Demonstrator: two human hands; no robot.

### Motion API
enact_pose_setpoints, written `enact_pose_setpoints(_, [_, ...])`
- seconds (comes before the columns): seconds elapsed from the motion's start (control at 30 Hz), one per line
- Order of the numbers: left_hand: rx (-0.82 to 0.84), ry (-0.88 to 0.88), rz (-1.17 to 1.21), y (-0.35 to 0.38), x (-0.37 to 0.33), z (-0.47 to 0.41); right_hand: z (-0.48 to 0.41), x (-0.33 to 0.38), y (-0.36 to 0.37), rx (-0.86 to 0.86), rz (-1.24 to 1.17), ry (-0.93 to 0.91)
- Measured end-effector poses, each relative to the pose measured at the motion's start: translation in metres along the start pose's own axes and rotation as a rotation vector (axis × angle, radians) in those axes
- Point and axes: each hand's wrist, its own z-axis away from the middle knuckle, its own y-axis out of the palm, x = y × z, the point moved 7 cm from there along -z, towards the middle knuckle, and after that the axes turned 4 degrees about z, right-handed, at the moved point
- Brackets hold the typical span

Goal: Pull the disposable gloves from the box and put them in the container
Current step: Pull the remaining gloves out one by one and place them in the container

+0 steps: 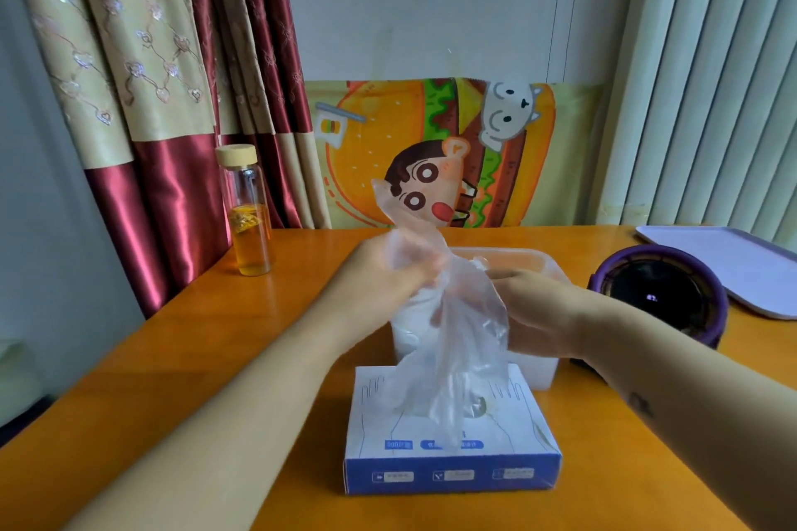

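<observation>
A blue and white glove box (450, 461) lies on the orange table near me. Behind it stands a translucent plastic container (543, 267) with crumpled clear gloves inside. A clear disposable glove (461, 341) hangs in the air above the box and in front of the container. My left hand (388, 276) pinches its upper part, and a flap sticks up above the fingers. My right hand (534, 310) grips the same glove from the right side. The glove's lower end dangles down over the box's opening.
A glass bottle (248, 211) of amber liquid with a wooden lid stands at the back left. A round purple-rimmed black object (660, 293) sits to the right of the container, and a pale lilac tray (729, 263) lies behind it. Curtains and a cartoon cloth hang behind the table.
</observation>
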Motion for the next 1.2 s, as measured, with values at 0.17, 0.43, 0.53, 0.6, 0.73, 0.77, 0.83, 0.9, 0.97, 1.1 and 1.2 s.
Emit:
enact_pose_setpoints(0.17, [-0.287, -0.042, -0.113, -0.017, 0.012, -0.015, 0.004, -0.013, -0.020, -0.135, -0.214, 0.037])
enact_pose_setpoints(0.43, [-0.405, -0.009, -0.325, -0.041, 0.014, -0.036, 0.027, 0.006, -0.028, -0.387, 0.078, -0.290])
enact_pose_setpoints(0.53, [-0.431, -0.049, -0.297, -0.044, 0.018, -0.040, 0.027, 0.006, -0.031, -0.549, 0.200, -0.378])
enact_pose_setpoints(0.6, [-0.435, -0.082, -0.249, -0.046, 0.024, -0.043, 0.026, 0.007, -0.035, -0.630, 0.229, -0.443])
enact_pose_setpoints(0.73, [-0.391, -0.145, -0.156, -0.040, 0.038, -0.051, 0.021, 0.016, -0.042, -0.694, 0.439, -0.500])
enact_pose_setpoints(0.77, [-0.379, -0.162, -0.134, -0.038, 0.040, -0.053, 0.018, 0.019, -0.046, -0.696, 0.496, -0.490])
enact_pose_setpoints(0.83, [-0.364, -0.204, -0.096, -0.034, 0.047, -0.057, 0.012, 0.023, -0.061, -0.713, 0.556, -0.462])
enact_pose_setpoints(0.9, [-0.344, -0.254, -0.058, -0.035, 0.058, -0.060, 0.007, 0.023, -0.086, -0.744, 0.529, -0.392])
enact_pose_setpoints(0.97, [-0.362, -0.300, -0.016, -0.044, 0.073, -0.062, -0.001, 0.016, -0.109, -0.737, 0.529, -0.264])
enact_pose_setpoints(1.1, [-0.530, -0.235, -0.124, -0.073, 0.080, -0.066, -0.019, -0.002, -0.132, -0.675, 0.667, -0.091])
enact_pose_setpoints(1.2, [-0.387, 0.110, -0.322, -0.047, 0.032, -0.078, -0.030, -0.007, -0.131, -0.630, 0.790, -0.061])
